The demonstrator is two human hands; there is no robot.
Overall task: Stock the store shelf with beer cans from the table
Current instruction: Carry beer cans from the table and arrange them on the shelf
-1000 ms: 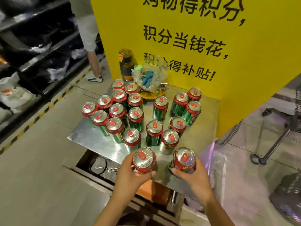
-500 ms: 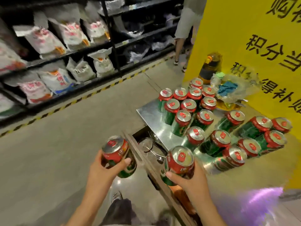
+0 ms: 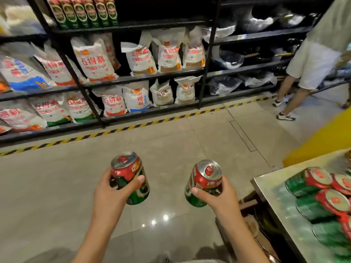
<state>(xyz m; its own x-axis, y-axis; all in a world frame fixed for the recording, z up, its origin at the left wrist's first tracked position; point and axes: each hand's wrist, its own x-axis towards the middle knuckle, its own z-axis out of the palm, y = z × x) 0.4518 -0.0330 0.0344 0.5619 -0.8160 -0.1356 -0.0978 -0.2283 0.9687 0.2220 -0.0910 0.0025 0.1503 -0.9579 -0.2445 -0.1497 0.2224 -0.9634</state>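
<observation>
Now the shelf (image 3: pixel 133 78) faces us, not the table (image 3: pixel 275 205). Each hand holds one can: left hand (image 3: pixel 112 194), right hand (image 3: pixel 218 196). A loose hold could drop one.

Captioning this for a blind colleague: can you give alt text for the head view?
Each hand holds a red-and-green beer can over the floor: left hand, right hand. Ahead stand shelves of white sacks; more cans sit on the metal table, right.

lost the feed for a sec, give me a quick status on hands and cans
Left hand grips one can, right hand grips another can. Facing shelf; more cans on table. Person standing far right.
</observation>
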